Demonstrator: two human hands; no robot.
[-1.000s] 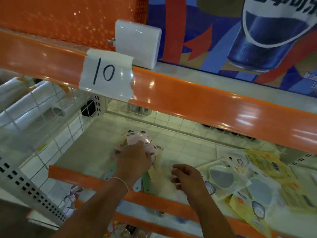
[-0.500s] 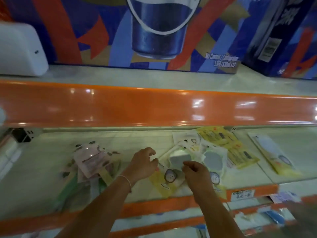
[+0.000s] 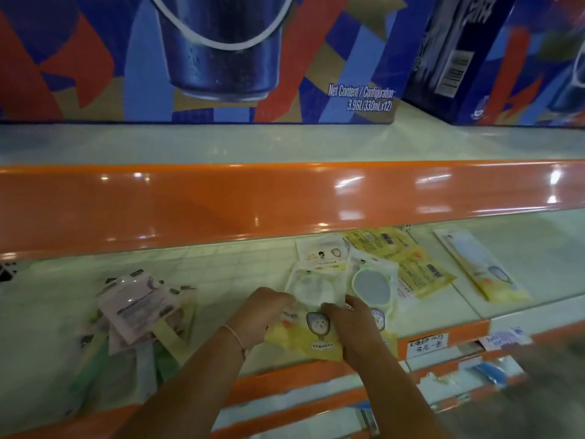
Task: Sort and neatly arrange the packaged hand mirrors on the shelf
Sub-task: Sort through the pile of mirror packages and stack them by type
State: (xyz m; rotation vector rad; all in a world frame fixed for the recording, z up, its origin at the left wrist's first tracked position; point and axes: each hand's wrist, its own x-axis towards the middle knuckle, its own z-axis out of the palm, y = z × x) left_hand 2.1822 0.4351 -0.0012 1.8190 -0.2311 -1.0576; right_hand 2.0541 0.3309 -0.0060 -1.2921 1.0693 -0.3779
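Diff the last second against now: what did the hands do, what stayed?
Both hands left the pink-packet pile and moved right to the yellow mirror packs. Left hand and right hand now both hold the front mirror pack at the shelf edge; half a second ago they only hovered over it. The pink pile, the second mirror pack and the lone pack far right lie as before.
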